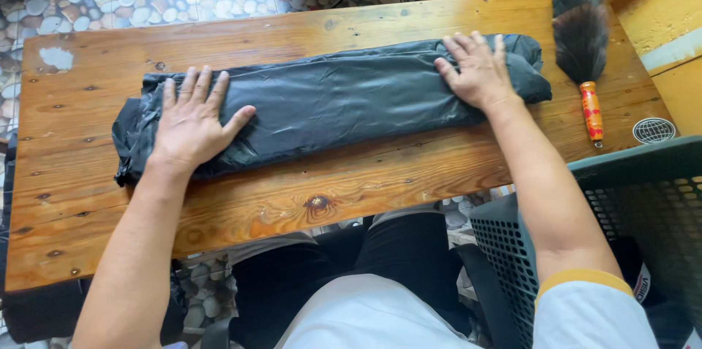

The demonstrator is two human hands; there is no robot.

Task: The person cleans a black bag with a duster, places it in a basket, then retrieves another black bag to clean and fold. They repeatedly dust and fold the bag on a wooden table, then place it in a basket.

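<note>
My black bag [329,100] lies across the middle of the tabletop [307,188], already folded into a long narrow strip. My left hand [191,122] and right hand [479,71] press flat on its ends, fingers spread, gripping nothing. Folding it shorter looks left.

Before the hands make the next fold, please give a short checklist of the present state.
1. Left hand flat on the folded black plastic sheet: ok.
2. Right hand flat near its other end: ok.
3. Sheet lies fully on the wooden table: ok.
4. Feather duster lies apart from the sheet: ok.
5. Edges aligned inside the folds: cannot tell.
6. Plastic basket beside the table, contents: cannot tell.
</note>
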